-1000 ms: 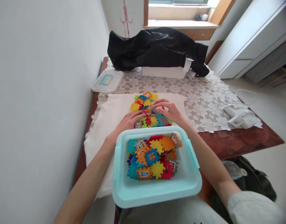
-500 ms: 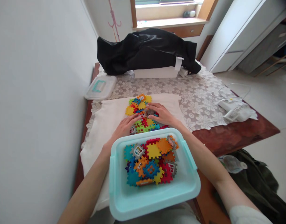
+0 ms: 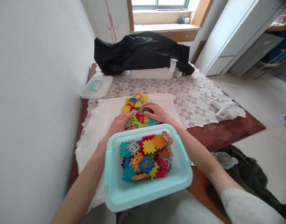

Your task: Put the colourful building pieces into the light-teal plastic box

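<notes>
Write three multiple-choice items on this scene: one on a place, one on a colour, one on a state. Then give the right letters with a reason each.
1. Where do both hands rest?
A. on the pile of plastic tiles on the white cloth
B. inside the tub
C. on the black garment

2. What colour is the tub nearest the camera?
A. red
B. light blue
C. black

3. In what state is that tub?
A. shut with a lid
B. open and empty
C. open, holding tiles

Answers:
1 A: the left hand and right hand lie on the pile of plastic tiles on the white cloth.
2 B: the tub has light blue walls.
3 C: no lid on it, and tiles in the tub show; a lid lies apart near the wall.
</notes>
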Demonstrator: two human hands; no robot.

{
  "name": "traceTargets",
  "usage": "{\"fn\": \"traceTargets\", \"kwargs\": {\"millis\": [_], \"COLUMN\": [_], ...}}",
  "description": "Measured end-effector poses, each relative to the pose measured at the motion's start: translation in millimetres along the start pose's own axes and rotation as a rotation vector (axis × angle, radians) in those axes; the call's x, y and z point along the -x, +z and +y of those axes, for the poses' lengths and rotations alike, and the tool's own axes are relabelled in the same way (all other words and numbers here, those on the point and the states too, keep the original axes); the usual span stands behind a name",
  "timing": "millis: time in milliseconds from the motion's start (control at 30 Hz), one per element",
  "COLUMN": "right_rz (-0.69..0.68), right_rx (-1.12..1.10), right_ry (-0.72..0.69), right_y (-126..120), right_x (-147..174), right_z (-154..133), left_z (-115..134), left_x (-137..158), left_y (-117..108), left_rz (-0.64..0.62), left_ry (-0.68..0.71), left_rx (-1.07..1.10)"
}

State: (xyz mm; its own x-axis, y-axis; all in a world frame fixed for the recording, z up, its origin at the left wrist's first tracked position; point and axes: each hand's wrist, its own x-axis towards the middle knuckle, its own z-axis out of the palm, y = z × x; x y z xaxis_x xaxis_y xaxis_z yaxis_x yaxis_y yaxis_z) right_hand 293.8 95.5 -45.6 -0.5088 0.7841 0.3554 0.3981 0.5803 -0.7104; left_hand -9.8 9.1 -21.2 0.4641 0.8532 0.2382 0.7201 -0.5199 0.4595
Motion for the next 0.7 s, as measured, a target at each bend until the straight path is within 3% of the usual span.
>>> {"fn": "traceTargets", "kwargs": {"millis": [500,700], "right_rz": [0.013,0.024], "right_rx": [-0.020,-0.059], "right_ry": [-0.029,-0.020], "right_y": [-1,0], "right_x": [0,1], "right_z": [2,2], "left_z": [3,16], "left_x": [0,5], "left_y": [-2,-7], "left_rz": [0.073,0.110], "left_ry": [0.021,0.042], "left_rx": [0.096,0.106]}}
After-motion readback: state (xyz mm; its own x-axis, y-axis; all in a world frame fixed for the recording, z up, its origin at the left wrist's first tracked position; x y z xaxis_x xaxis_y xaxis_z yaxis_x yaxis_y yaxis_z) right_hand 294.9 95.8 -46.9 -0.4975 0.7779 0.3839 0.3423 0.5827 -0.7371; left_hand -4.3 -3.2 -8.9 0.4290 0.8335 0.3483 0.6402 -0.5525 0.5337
